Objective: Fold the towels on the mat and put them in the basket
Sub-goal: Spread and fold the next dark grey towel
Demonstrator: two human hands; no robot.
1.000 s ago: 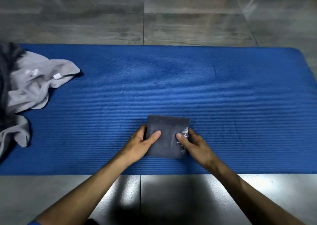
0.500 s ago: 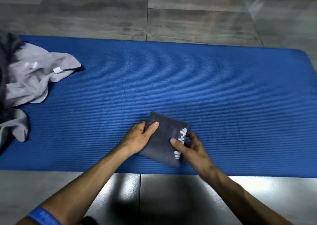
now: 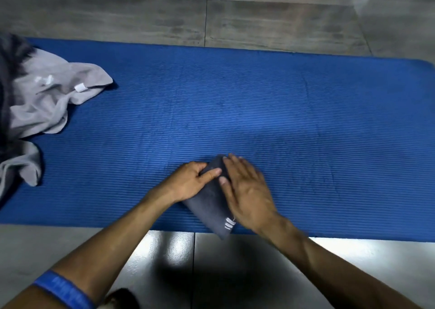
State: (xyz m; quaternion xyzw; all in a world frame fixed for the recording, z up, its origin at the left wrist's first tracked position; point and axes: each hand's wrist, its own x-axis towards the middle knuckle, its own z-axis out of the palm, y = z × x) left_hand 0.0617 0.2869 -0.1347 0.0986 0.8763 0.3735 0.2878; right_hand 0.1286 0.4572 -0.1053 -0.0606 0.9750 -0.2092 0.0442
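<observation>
Fingers (image 3: pixel 211 173) gripping folded towel (image 3: pixel 210 206), right hand (image 3: pixel 247 191) flat atop

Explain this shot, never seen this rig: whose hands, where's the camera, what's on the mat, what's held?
No robot here: a person works with bare hands, filmed by one wide-angle camera on their head, looking forward and down. A blue mat lies on a tiled floor. Near its front edge is a small folded dark towel. The left hand grips its left edge; the right hand lies flat on top. Unfolded grey towels sit at the mat's left end. No basket is in view.
</observation>
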